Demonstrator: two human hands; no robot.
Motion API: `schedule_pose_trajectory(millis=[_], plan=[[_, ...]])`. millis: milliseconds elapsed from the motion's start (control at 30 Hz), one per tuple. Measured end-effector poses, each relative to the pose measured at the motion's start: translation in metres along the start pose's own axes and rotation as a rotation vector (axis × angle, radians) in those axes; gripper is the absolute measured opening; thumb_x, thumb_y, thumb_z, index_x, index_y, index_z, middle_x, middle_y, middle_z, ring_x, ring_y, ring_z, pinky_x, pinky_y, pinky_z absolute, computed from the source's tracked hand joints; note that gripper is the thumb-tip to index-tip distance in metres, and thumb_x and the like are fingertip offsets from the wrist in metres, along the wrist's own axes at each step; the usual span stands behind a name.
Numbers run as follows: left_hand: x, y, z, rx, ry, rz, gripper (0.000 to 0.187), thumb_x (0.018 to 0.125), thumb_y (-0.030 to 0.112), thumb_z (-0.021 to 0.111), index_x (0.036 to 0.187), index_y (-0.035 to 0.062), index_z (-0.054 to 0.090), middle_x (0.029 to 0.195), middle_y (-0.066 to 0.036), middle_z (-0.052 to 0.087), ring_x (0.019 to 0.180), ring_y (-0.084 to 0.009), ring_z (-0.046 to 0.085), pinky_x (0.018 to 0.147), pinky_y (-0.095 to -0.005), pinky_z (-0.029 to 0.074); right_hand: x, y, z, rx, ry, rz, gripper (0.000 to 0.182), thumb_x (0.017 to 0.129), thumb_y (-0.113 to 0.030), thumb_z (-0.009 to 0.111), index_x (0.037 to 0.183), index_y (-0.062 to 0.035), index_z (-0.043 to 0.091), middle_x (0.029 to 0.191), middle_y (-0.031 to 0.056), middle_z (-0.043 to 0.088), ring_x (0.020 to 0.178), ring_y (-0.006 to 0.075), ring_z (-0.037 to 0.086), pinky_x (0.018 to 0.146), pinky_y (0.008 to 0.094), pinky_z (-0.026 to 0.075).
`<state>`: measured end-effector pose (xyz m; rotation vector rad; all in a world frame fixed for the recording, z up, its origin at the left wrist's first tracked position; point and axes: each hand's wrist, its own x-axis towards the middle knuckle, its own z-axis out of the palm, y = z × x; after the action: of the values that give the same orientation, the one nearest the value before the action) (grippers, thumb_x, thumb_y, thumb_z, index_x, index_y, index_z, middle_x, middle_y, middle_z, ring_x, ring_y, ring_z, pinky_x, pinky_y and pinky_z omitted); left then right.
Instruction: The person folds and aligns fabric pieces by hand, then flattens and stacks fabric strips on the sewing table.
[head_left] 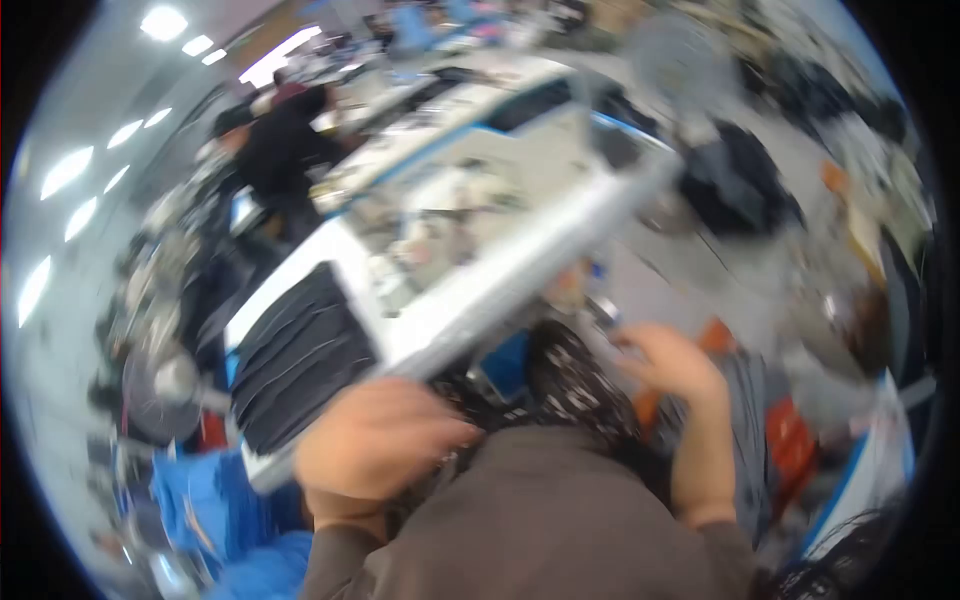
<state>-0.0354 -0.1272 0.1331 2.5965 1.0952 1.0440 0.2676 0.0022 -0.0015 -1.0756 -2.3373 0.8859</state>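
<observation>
The whole view is smeared by motion. My left hand [375,437] is at the near edge of the white table [540,255], beside a stack of black fabric pieces [300,360]. Its fingers point right and are too blurred to show whether they hold anything. To the right, off the table's front edge, my right hand [668,362] hangs with loosely bent fingers apart and nothing visible in them. Patterned dark cloth [565,375] lies over my lap between the hands. A blurred, machine-like shape [430,240] stands on the table.
Blue fabric [215,505] is piled at lower left, near a standing fan [165,390]. Another fan [680,60] stands at the upper right. A person in dark clothes [285,140] is beyond the table. Dark cloth [735,180] and orange material [790,450] are at right.
</observation>
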Motion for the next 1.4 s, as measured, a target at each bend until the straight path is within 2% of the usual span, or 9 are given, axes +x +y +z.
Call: schedule_pose_trajectory(millis=[200, 300, 600, 667, 1000, 1067, 1100, 1167, 1400], plan=[[0.051, 0.037, -0.003, 0.607, -0.437, 0.218, 0.022, 0.075, 0.021, 0.056, 0.083, 0.0006, 0.059, 0.070, -0.003, 0.055, 0.063, -0.0165, 0.052, 0.062, -0.0284, 0.036, 0.034, -0.028, 0.021, 0.075, -0.126, 0.052, 0.034, 0.081, -0.023, 0.065, 0.107, -0.0027, 0.064, 0.103, 0.0177, 0.065, 0.095, 0.0329, 0.062, 0.081, 0.0381, 0.048], [0.066, 0.044, -0.010, 0.480, -0.427, 0.089, 0.026, 0.092, 0.021, 0.047, 0.088, 0.0007, 0.062, 0.067, -0.015, 0.061, 0.068, -0.0264, 0.063, 0.073, -0.0427, 0.049, 0.049, -0.049, 0.019, 0.003, -0.262, 0.144, 0.032, 0.081, -0.021, 0.062, 0.108, -0.0028, 0.064, 0.104, 0.0178, 0.065, 0.096, 0.0331, 0.062, 0.080, 0.0378, 0.048], [0.084, 0.035, -0.060, 0.227, -0.917, 0.005, 0.031, 0.082, 0.031, 0.055, 0.101, 0.0096, 0.067, 0.096, -0.014, 0.066, 0.089, -0.0347, 0.064, 0.074, -0.0605, 0.045, 0.071, -0.065, 0.028, 0.085, -0.423, 0.402, 0.034, 0.078, -0.019, 0.062, 0.108, -0.0023, 0.062, 0.104, 0.0177, 0.065, 0.094, 0.0337, 0.061, 0.079, 0.0381, 0.049], [0.082, 0.030, -0.061, 0.219, -0.909, -0.010, 0.031, 0.082, 0.031, 0.055, 0.100, 0.0092, 0.068, 0.094, -0.014, 0.067, 0.087, -0.0347, 0.064, 0.073, -0.0601, 0.045, 0.072, -0.039, 0.039, -0.079, -0.343, 0.104, 0.035, 0.078, -0.022, 0.063, 0.107, -0.0023, 0.062, 0.103, 0.0176, 0.065, 0.093, 0.0320, 0.063, 0.077, 0.0377, 0.049], [0.051, -0.001, -0.051, 0.136, -0.707, -0.140, 0.021, 0.075, 0.024, 0.059, 0.079, 0.0051, 0.064, 0.073, -0.008, 0.062, 0.068, -0.0241, 0.058, 0.061, -0.0411, 0.041, 0.092, -0.062, 0.044, 0.085, -0.446, 0.123, 0.036, 0.088, -0.020, 0.056, 0.119, -0.0015, 0.057, 0.114, 0.0212, 0.062, 0.105, 0.0356, 0.059, 0.088, 0.0397, 0.046], [0.046, -0.011, -0.056, 0.066, -0.639, -0.128, 0.018, 0.072, 0.021, 0.060, 0.072, 0.0034, 0.062, 0.067, -0.007, 0.059, 0.062, -0.0201, 0.056, 0.057, -0.0340, 0.039, 0.095, -0.061, 0.044, -0.138, -0.371, 0.028, 0.036, 0.078, -0.025, 0.064, 0.107, -0.0027, 0.063, 0.103, 0.0177, 0.065, 0.091, 0.0298, 0.063, 0.074, 0.0361, 0.049], [0.044, -0.017, -0.057, 0.038, -0.608, -0.117, 0.017, 0.071, 0.020, 0.060, 0.068, 0.0026, 0.061, 0.064, -0.006, 0.058, 0.059, -0.0180, 0.055, 0.055, -0.0304, 0.039, 0.104, -0.098, 0.041, -0.133, -0.425, 0.429, 0.035, 0.079, -0.025, 0.064, 0.107, -0.0036, 0.063, 0.097, 0.0160, 0.066, 0.085, 0.0290, 0.064, 0.070, 0.0349, 0.048], [0.017, -0.040, -0.036, 0.327, -0.534, -0.019, 0.015, 0.070, 0.019, 0.061, 0.067, 0.0042, 0.062, 0.065, -0.007, 0.060, 0.064, -0.0195, 0.059, 0.053, -0.0303, 0.040, 0.088, -0.048, 0.045, -0.018, -0.394, 0.143, 0.034, 0.081, -0.023, 0.063, 0.107, -0.0028, 0.063, 0.088, 0.0134, 0.067, 0.076, 0.0267, 0.063, 0.068, 0.0351, 0.048], [0.044, -0.021, -0.050, 0.306, -0.492, -0.157, 0.015, 0.071, 0.019, 0.061, 0.064, 0.0058, 0.062, 0.066, -0.012, 0.062, 0.065, -0.0280, 0.063, 0.056, -0.0368, 0.047, 0.105, -0.030, 0.053, 0.173, -0.515, 0.192, 0.038, 0.082, -0.025, 0.064, 0.112, -0.0023, 0.061, 0.068, 0.0065, 0.059, 0.057, 0.0178, 0.054, 0.067, 0.0350, 0.048]])
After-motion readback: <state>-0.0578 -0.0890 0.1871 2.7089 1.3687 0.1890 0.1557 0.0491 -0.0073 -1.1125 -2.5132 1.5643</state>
